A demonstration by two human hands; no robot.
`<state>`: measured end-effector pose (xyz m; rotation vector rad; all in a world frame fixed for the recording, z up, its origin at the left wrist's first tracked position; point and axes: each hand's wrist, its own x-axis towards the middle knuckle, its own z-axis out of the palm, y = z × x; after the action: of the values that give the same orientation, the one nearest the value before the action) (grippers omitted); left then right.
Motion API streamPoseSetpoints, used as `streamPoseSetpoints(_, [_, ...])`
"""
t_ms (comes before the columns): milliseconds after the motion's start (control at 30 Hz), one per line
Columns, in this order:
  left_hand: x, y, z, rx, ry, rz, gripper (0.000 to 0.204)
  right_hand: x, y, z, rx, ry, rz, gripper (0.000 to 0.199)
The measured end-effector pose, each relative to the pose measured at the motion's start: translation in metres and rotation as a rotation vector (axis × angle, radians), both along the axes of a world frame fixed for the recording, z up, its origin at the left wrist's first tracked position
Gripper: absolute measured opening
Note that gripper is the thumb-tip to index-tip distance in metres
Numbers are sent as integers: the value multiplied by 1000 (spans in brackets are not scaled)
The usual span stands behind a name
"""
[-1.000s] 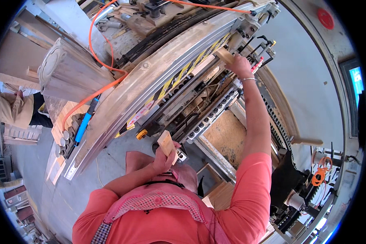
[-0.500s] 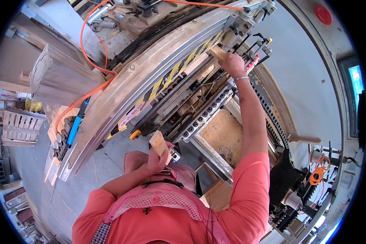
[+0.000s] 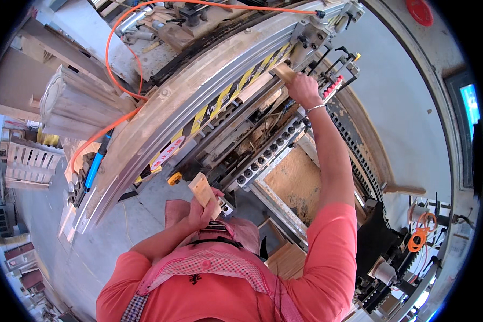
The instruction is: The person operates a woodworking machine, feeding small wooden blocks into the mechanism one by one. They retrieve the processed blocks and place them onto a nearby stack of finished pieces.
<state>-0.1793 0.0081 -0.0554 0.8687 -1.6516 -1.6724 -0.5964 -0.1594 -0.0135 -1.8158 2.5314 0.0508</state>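
Close to my body, my left hand (image 3: 200,213) is closed around a short, pale wooden block (image 3: 200,188), whose upper end sticks out above the fingers. My right arm reaches far forward over the machine. At its end my right hand (image 3: 305,91) grips another piece of light wood (image 3: 284,72). That piece lies beside the far end of the yellow-and-black striped strip (image 3: 220,104), under the long metal beam (image 3: 161,110). My fingers partly cover it, so whether it rests on the machine is hard to see.
Below the beam runs a rail with a row of black round parts (image 3: 268,153). A tray of sawdust (image 3: 295,180) lies under my right forearm. An orange hose (image 3: 108,51) loops over the beam's left side. A red button (image 3: 419,13) is at upper right.
The whole view has shifted a little. Both hands keep hold of their wood, and my left hand with its block appears slightly lower and farther left.
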Motion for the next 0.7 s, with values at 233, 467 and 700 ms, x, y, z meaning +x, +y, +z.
streamPoseSetpoints(233, [-7,-11,62,17,-278,-93,23,-4,1,0,-29,-52,-38,41])
streamPoseSetpoints(467, [-4,-11,50,-104,-243,-109,24,-2,-1,-6,-90,-28,-47,39])
streamPoseSetpoints(700, [-6,-3,29,-24,-116,-9,24,-5,-1,-11,-99,-42,-66,39])
